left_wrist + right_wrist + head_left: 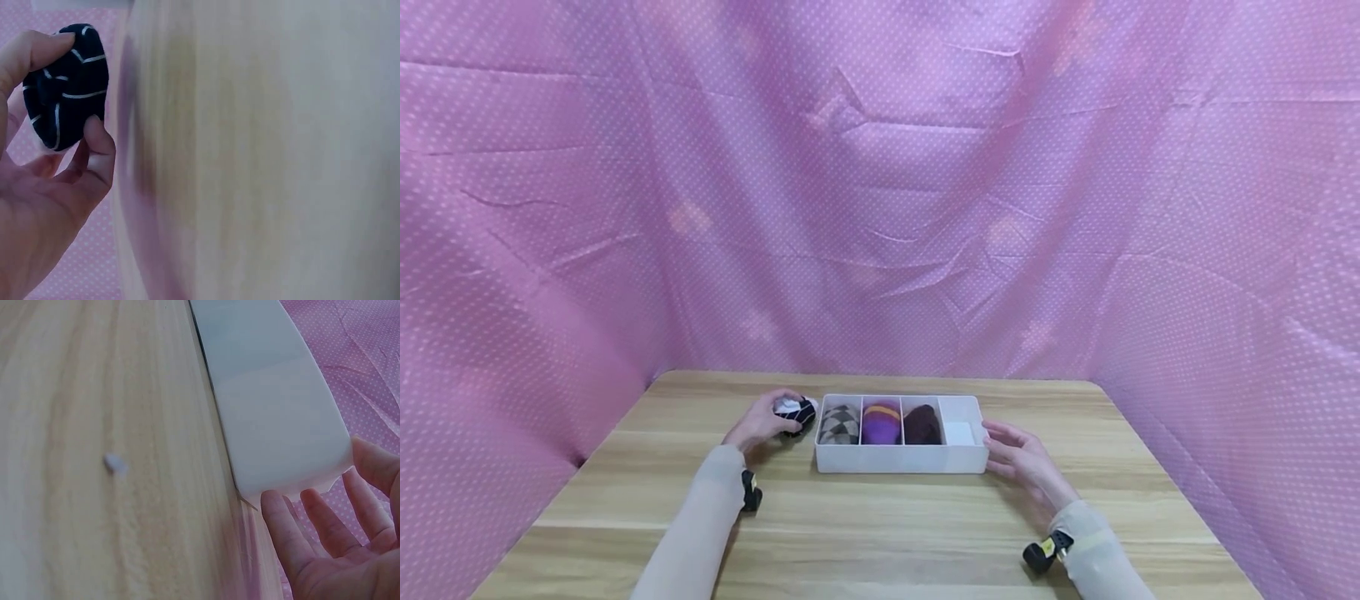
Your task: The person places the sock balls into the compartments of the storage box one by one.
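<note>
My left hand (762, 423) pinches a rolled black sock with thin white lines (78, 94) between thumb and fingers, left of a white divided box (901, 460). Some white also shows on the sock in the head view. From left to right, the box holds a grey-and-brown argyle sock (839, 426), a purple sock with an orange band (881, 423) and a dark brown sock (922, 425). Its rightmost compartment (958, 433) has nothing in it. Fairly straight fingers of my right hand (1026, 461) touch the box's right end, seen close in the right wrist view.
The box stands on a wood-grain table (880, 533), towards its far edge. Pink dotted cloth (880, 208) hangs behind the table and on both sides. A small pale speck (115, 464) shows on the wood in the right wrist view.
</note>
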The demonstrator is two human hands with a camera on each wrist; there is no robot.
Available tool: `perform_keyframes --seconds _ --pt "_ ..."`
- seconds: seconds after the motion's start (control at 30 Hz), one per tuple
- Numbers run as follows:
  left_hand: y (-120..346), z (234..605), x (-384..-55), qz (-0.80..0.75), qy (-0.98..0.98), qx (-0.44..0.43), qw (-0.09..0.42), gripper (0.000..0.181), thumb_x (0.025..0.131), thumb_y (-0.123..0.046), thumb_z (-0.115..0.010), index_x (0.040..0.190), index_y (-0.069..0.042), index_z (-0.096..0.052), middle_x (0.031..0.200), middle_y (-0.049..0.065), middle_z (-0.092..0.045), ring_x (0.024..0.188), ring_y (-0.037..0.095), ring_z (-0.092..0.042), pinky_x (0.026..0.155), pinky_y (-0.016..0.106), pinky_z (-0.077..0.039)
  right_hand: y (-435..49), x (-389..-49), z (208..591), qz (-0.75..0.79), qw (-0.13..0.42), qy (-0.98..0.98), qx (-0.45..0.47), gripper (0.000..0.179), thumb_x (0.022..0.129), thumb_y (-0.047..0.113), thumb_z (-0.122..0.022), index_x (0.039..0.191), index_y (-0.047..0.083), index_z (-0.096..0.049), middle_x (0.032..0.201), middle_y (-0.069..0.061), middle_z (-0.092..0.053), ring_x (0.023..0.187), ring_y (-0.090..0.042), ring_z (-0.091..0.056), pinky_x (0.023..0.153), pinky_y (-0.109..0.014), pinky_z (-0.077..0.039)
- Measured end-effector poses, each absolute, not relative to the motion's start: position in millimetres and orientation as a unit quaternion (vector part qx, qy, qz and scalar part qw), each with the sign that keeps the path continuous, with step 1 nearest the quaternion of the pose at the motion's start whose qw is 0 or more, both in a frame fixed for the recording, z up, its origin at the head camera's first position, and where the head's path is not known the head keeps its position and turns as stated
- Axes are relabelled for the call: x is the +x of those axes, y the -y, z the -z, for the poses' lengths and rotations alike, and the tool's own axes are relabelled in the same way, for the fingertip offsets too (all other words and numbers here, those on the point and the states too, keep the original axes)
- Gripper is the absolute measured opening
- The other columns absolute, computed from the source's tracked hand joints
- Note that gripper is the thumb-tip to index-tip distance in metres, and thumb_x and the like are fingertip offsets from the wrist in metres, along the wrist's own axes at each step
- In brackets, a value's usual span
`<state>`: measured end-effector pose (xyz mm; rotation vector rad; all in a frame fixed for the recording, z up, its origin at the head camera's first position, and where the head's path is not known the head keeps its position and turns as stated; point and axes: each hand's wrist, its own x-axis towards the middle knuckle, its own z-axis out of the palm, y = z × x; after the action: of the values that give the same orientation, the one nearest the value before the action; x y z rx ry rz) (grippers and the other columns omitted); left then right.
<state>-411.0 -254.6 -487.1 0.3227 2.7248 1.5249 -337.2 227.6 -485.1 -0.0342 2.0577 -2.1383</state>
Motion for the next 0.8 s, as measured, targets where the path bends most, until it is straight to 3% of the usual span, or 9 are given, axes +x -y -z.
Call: perform_keyframes --seconds 0.13,0.23,0.57,0.8 --pt "256.9 481.7 -410.0 -0.508 -0.854 0.106 -0.032 0.054 0.076 -0.008 -0.080 0.125 -0.006 -0.058 0.128 0.024 -0.056 0.116 0.037 -0.053 0.102 0.052 -0.042 -227.8 -336.9 484.7 0.718 0.089 -0.690 -0.010 0.058 0.094 0.012 -0.064 0.146 0.001 -0.040 0.147 -0.026 -0.041 0.105 -0.018 -0.065 0.097 -0.041 -0.052" --pt "255.9 473.5 -408.4 -0.528 -0.842 0.099 -0.049 0.054 0.077 -0.014 -0.081 0.125 -0.007 -0.056 0.128 0.022 -0.057 0.117 0.037 -0.053 0.104 0.052 -0.041 -228.0 -336.2 483.0 0.718 0.089 -0.690 -0.011 0.059 0.094 0.013 -0.064 0.146 0.000 -0.039 0.148 -0.027 -0.040 0.106 -0.017 -0.064 0.098 -0.041 -0.052" --pt "245.4 453.8 -400.7 -0.551 -0.828 0.085 -0.061 0.054 0.075 -0.029 -0.084 0.120 -0.014 -0.058 0.118 0.016 -0.059 0.104 0.028 -0.057 0.087 0.032 -0.046 -227.5 -336.0 481.7 0.715 0.089 -0.694 -0.012 0.058 0.095 0.013 -0.063 0.147 0.000 -0.039 0.148 -0.026 -0.041 0.108 -0.017 -0.063 0.098 -0.040 -0.052" --pt "230.4 445.3 -396.9 -0.573 -0.808 0.116 -0.067 0.054 0.076 -0.021 -0.084 0.121 -0.010 -0.056 0.119 0.019 -0.058 0.098 0.026 -0.060 0.080 0.037 -0.057 -227.1 -337.9 485.7 0.726 0.091 -0.682 0.000 0.058 0.093 0.010 -0.065 0.146 0.002 -0.042 0.146 -0.023 -0.043 0.108 -0.017 -0.064 0.097 -0.040 -0.052"
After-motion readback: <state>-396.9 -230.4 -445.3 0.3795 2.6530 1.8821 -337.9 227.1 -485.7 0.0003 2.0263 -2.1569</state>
